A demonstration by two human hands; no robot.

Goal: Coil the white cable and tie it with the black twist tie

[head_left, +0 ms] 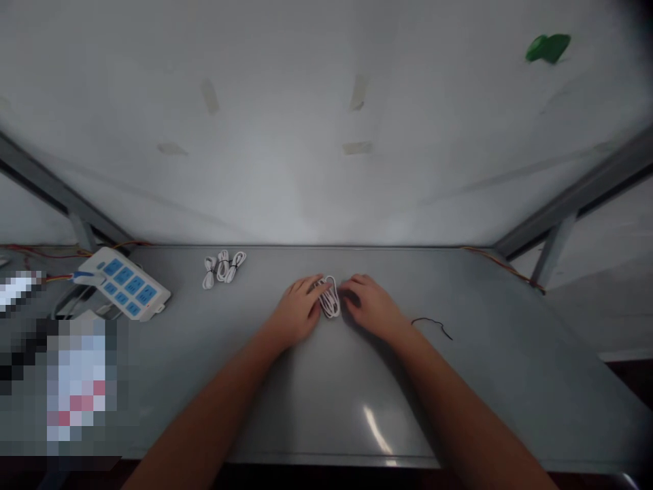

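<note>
Resting on the grey table (316, 401), your left hand (298, 309) and right hand (370, 306) flank a coiled white cable (330, 299), fingertips pinching its sides; tied cable bundles (223, 267) at ten o'clock, power strip (125, 284) at nine

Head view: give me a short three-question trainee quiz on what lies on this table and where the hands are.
1. True or false: both hands are at the coiled white cable on the grey table.
2. Which lies closest to the right hand?
A. the power strip
B. the thin black tie
C. the bundled white cables
3. Fill in: the power strip's sockets are ____ in colour.

Key
1. True; the left hand and the right hand flank the coil, fingers on it.
2. B
3. blue
</note>
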